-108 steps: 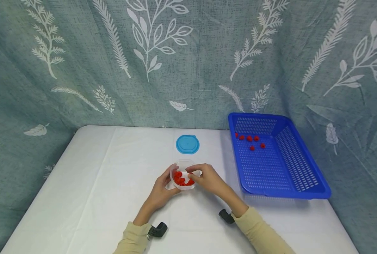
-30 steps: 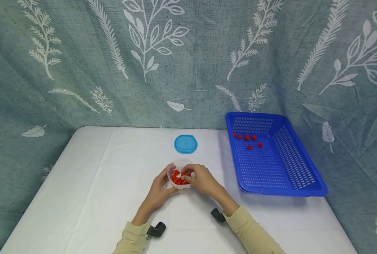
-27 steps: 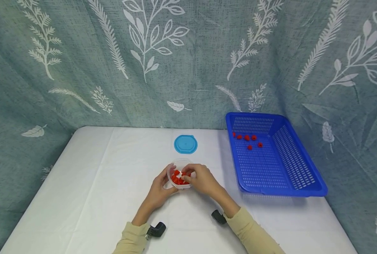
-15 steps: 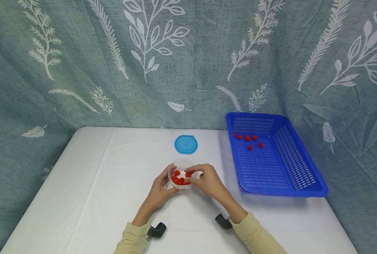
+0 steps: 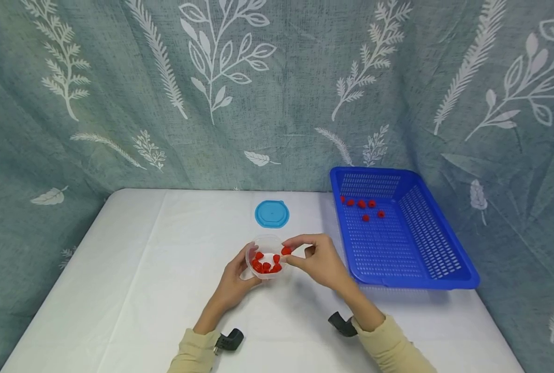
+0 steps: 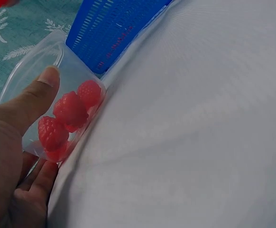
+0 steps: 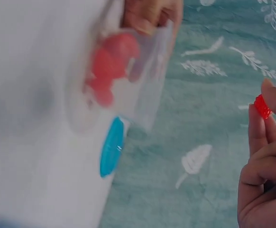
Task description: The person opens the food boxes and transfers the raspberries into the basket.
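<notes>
Raspberry in fingers: one red raspberry is pinched between thumb and forefinger of the right hand, just above the right rim of the clear tub, near the middle of the head view; the right wrist view shows it at the fingertips, at the right edge of the frame.
Right hand: thumb and forefinger closed on the berry, the other fingers loosely curled behind; it sits right of the tub, not touching it as far as the head view shows.
Clear tub: a small see-through plastic tub stands on the table at centre frame, lid off, with several red raspberries lying in it.
Left hand: the left hand wraps the tub's left side, thumb on the wall and fingers below it; the left wrist view shows the thumb pressed on the clear wall beside three berries.
Lid: a round light-blue lid lies flat on the table above the tub, apart from it.
Basket: a blue slotted basket sits at the right of the frame, well right of both hands, with six raspberries near its upper-left corner.
Table: white cloth-covered table; a leaf-print teal curtain hangs behind.
</notes>
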`<state>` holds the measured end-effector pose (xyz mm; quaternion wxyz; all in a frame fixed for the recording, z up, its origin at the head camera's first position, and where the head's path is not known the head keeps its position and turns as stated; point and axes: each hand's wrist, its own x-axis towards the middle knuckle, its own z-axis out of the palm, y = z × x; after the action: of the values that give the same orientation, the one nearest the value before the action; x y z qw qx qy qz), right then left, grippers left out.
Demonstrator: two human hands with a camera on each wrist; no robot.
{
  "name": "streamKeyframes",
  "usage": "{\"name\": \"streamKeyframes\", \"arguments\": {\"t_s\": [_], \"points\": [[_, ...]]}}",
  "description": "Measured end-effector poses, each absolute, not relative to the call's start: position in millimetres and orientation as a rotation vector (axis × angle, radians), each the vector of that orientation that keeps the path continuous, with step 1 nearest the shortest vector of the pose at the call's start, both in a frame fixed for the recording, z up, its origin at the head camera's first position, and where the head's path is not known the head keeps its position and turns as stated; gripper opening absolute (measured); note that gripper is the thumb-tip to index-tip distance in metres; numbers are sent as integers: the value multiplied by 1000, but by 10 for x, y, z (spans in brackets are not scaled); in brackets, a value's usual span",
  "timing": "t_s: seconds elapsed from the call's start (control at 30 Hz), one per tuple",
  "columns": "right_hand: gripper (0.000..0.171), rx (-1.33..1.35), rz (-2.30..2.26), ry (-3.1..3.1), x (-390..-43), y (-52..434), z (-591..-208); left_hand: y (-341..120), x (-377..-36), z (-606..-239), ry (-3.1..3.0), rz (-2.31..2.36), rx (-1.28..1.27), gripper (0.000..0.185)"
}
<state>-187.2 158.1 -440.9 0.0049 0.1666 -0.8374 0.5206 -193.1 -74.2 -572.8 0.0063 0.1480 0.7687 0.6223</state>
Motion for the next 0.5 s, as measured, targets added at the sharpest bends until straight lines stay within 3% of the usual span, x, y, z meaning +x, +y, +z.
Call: {"name": "streamKeyframes", "arguments": {"t_s": [0.5], "points": [[20, 513, 1530, -2487, -2211, 2294, -3931, -674, -1860, -5595, 2389, 1988, 372, 87]]}}
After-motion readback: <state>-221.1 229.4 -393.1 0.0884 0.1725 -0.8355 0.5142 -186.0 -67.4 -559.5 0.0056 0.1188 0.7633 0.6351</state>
